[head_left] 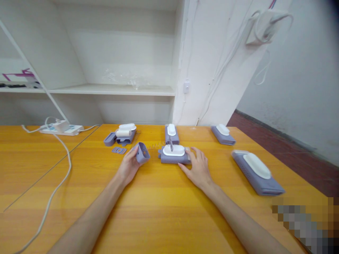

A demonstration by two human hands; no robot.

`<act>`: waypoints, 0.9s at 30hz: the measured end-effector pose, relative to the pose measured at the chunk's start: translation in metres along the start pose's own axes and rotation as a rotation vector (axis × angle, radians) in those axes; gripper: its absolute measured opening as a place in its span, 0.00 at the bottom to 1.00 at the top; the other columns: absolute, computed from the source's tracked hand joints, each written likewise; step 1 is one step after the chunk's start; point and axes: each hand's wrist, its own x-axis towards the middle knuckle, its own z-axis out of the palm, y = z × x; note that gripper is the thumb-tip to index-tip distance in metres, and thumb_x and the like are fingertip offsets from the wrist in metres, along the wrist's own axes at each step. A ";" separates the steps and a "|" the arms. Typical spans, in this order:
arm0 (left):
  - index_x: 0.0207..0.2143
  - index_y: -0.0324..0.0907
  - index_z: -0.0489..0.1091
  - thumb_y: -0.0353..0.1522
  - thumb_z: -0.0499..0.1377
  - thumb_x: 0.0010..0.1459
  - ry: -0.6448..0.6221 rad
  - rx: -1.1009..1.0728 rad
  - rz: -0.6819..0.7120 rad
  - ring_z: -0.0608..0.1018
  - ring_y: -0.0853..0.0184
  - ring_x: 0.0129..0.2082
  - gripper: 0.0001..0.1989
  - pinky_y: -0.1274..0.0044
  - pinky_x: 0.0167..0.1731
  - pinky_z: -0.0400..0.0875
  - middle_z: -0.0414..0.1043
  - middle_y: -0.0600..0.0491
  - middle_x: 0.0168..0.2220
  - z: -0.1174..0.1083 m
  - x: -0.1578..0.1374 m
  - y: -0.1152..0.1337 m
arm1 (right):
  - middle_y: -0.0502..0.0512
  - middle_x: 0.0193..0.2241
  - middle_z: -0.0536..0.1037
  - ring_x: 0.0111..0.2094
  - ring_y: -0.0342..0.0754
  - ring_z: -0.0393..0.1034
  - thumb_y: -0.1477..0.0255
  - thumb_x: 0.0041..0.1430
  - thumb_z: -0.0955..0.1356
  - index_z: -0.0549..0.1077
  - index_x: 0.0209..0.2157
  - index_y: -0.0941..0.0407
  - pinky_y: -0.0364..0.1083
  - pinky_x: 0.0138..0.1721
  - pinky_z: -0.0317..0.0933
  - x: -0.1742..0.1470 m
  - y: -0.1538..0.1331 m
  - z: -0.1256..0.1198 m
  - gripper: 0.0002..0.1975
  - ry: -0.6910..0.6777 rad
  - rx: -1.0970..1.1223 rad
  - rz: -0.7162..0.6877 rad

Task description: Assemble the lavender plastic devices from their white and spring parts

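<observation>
My left hand (128, 167) is closed round a hollow grey-purple plastic end cap (143, 157), its open side turned to the right. My right hand (200, 169) has its thumb and fingers about the right end of a grey-purple plastic case (173, 160), which lies on the table. On top of that case sits a white oval piece (167, 151), with a small metal wire part (171, 145) over it. Thin coil springs (156, 145) lie between the cap and the case. Flat grey-purple frame pieces (119, 150) rest left of my left hand.
Another case (127, 140) with a white cylinder (123, 133) stands back left, beside a loose cap (110, 139). Similar cases lie at the back (171, 133), back right (223, 135) and right (261, 178). A power strip (75, 130) and cable (59, 187) occupy the left.
</observation>
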 end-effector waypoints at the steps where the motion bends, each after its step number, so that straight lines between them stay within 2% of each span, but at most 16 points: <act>1: 0.39 0.41 0.70 0.31 0.60 0.54 0.019 0.001 0.007 0.77 0.69 0.32 0.09 0.74 0.32 0.75 0.73 0.54 0.36 0.000 0.000 0.001 | 0.64 0.54 0.63 0.55 0.61 0.56 0.61 0.51 0.68 0.64 0.50 0.54 0.60 0.52 0.54 0.001 0.002 0.000 0.25 0.005 0.034 -0.015; 6: 0.38 0.41 0.69 0.31 0.58 0.55 0.103 0.016 0.023 0.76 0.69 0.29 0.07 0.73 0.26 0.76 0.73 0.54 0.35 -0.001 0.003 0.002 | 0.62 0.51 0.66 0.53 0.56 0.60 0.62 0.51 0.69 0.62 0.50 0.55 0.57 0.52 0.57 0.002 0.008 0.002 0.26 -0.061 0.198 -0.032; 10: 0.39 0.42 0.69 0.33 0.57 0.55 0.170 0.040 0.054 0.76 0.69 0.27 0.08 0.75 0.22 0.74 0.72 0.54 0.35 -0.006 0.008 0.000 | 0.63 0.48 0.67 0.49 0.59 0.61 0.60 0.46 0.71 0.60 0.54 0.57 0.57 0.50 0.58 0.001 0.005 -0.002 0.35 -0.057 0.117 0.003; 12: 0.39 0.42 0.69 0.33 0.58 0.55 0.193 0.052 0.080 0.75 0.70 0.26 0.09 0.77 0.20 0.74 0.72 0.54 0.34 -0.009 0.010 -0.001 | 0.63 0.47 0.67 0.48 0.59 0.62 0.59 0.46 0.71 0.61 0.55 0.56 0.57 0.49 0.59 0.000 0.004 -0.003 0.35 -0.063 0.083 0.003; 18: 0.36 0.40 0.68 0.35 0.61 0.51 0.225 0.073 0.129 0.74 0.73 0.23 0.11 0.82 0.18 0.70 0.71 0.56 0.30 -0.007 0.011 -0.003 | 0.63 0.54 0.64 0.54 0.59 0.59 0.55 0.47 0.70 0.55 0.59 0.54 0.59 0.52 0.56 -0.001 0.006 0.003 0.40 -0.123 0.122 -0.037; 23: 0.35 0.39 0.68 0.36 0.59 0.53 0.262 0.041 0.174 0.73 0.72 0.22 0.10 0.82 0.16 0.68 0.71 0.55 0.30 -0.011 0.015 -0.005 | 0.61 0.54 0.64 0.54 0.57 0.61 0.60 0.50 0.69 0.56 0.59 0.53 0.56 0.53 0.58 -0.002 0.006 0.004 0.35 -0.147 0.192 0.003; 27: 0.34 0.39 0.68 0.36 0.57 0.55 0.313 0.018 0.217 0.72 0.73 0.21 0.09 0.82 0.16 0.67 0.70 0.56 0.27 -0.015 0.019 -0.006 | 0.60 0.56 0.62 0.55 0.57 0.60 0.64 0.51 0.69 0.54 0.59 0.52 0.56 0.53 0.59 -0.001 0.005 -0.001 0.35 -0.089 0.254 0.056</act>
